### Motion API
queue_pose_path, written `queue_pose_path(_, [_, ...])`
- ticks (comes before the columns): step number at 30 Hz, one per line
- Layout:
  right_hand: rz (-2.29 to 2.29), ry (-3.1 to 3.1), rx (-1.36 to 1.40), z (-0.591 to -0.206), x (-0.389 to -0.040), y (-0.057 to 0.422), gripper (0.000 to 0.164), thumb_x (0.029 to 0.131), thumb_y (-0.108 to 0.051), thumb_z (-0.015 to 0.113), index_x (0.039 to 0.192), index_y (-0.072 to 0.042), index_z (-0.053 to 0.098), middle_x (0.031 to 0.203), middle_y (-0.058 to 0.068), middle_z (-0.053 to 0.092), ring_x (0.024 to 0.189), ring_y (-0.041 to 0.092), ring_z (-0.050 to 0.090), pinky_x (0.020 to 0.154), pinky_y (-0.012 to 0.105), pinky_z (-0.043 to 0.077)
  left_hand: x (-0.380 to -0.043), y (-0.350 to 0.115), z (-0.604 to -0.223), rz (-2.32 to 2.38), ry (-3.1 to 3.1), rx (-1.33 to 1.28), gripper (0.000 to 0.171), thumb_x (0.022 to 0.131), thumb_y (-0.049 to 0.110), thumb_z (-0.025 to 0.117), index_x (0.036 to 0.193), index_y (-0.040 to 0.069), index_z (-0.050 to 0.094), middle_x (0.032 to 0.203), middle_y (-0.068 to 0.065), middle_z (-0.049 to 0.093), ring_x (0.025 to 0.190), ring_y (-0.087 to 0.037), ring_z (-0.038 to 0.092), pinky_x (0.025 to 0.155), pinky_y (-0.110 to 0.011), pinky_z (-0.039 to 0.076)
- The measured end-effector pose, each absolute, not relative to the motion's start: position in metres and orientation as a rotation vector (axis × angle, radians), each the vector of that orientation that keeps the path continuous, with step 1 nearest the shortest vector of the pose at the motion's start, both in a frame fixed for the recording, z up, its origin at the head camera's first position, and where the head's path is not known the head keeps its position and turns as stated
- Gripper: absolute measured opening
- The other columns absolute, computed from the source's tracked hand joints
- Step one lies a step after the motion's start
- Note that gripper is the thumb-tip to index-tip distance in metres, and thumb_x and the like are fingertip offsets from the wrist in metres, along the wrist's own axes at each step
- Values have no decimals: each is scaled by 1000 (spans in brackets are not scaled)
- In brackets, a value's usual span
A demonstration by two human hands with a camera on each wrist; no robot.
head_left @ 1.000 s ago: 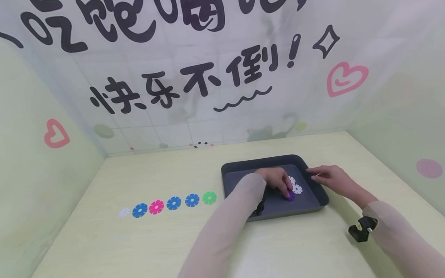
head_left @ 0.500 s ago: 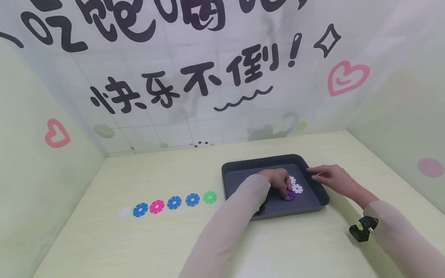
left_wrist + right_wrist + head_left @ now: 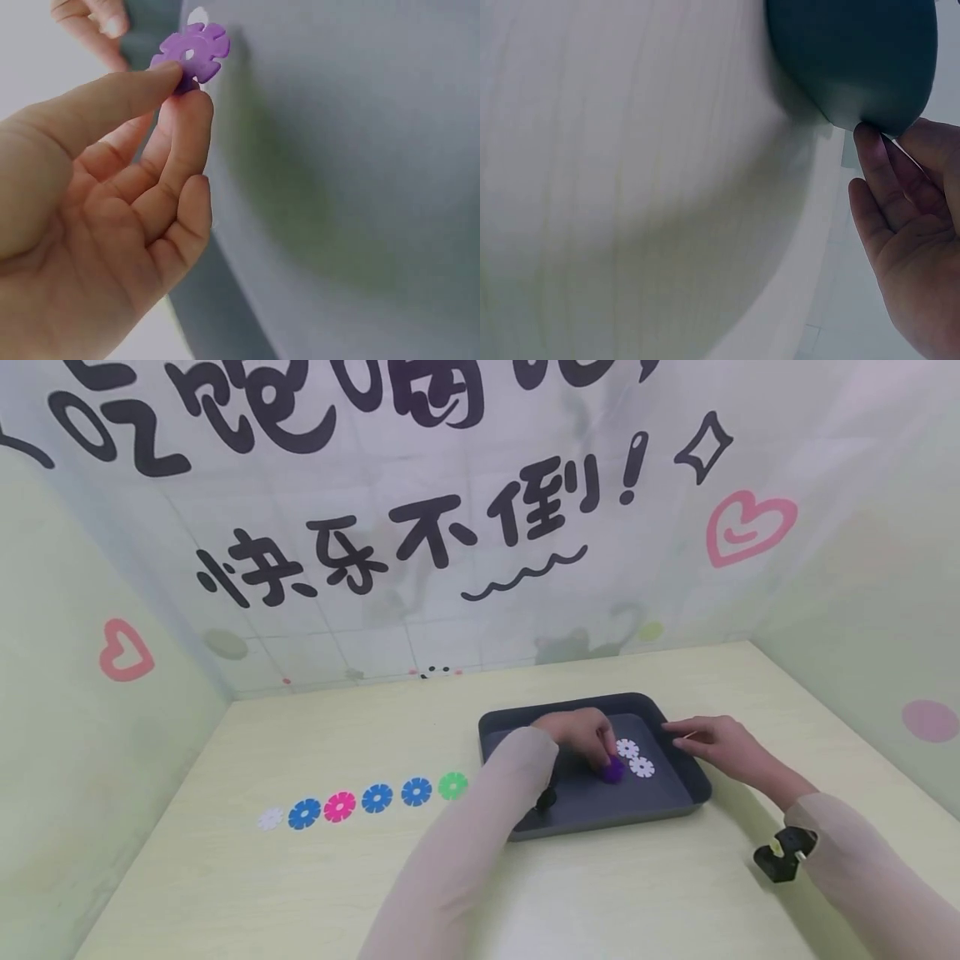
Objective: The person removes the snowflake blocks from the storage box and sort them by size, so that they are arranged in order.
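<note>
A purple snowflake disc [image 3: 206, 46] with notched edges is pinched between the thumb and fingertips of my left hand [image 3: 579, 732]. That hand reaches over the dark grey tray [image 3: 592, 814], the disc close above its floor. Just right of the purple disc, a white snowflake disc [image 3: 627, 748] and another white disc [image 3: 642, 767] lie in the tray. My right hand [image 3: 723, 746] holds the tray's right rim lightly between thumb and fingers; in the right wrist view its fingertips [image 3: 868, 136] meet the tray's outer wall.
Left of the tray, a slanting row lies on the pale wooden table [image 3: 247, 902]: a white disc [image 3: 270, 818], several blue discs [image 3: 304, 814], a pink disc [image 3: 340, 807] and a green disc [image 3: 452, 786]. A printed wall curtain [image 3: 420, 635] stands behind the table.
My left hand has picked the purple disc up from beside the white discs and moved slightly left with it, uncovering both white discs. The right hand stays at the rim.
</note>
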State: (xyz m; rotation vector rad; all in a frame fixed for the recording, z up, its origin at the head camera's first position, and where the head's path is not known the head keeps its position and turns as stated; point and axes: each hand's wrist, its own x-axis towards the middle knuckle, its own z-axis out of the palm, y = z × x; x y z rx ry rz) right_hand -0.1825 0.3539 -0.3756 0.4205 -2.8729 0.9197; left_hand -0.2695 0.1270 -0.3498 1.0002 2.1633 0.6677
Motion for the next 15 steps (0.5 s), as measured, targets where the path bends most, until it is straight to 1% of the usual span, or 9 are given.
queue_pose_path(6, [929, -2879, 413, -375, -184, 353, 30, 86, -5, 62, 112, 9, 59, 108, 29, 59, 92, 37, 61, 70, 28, 49, -281, 98, -335, 658, 2216, 1091, 8, 83, 0, 61, 89, 5, 63, 83, -2, 62, 73, -11, 55, 66, -19, 44])
queue_pose_path(8, [928, -2879, 410, -375, -185, 353, 30, 86, -5, 62, 112, 9, 59, 108, 29, 59, 92, 37, 61, 70, 27, 49, -283, 85, -328, 659, 2234, 1114, 9, 83, -1, 61, 90, 4, 63, 84, -3, 63, 72, -11, 54, 66, -20, 43])
queue_pose_path(15, [918, -2879, 405, -376, -184, 353, 30, 86, -5, 63, 112, 9, 59, 108, 29, 59, 92, 37, 61, 70, 32, 50, -291, 30, -309, 733, 2284, 1085, 12, 83, 0, 60, 94, 3, 62, 80, -4, 58, 69, -11, 49, 63, -22, 41])
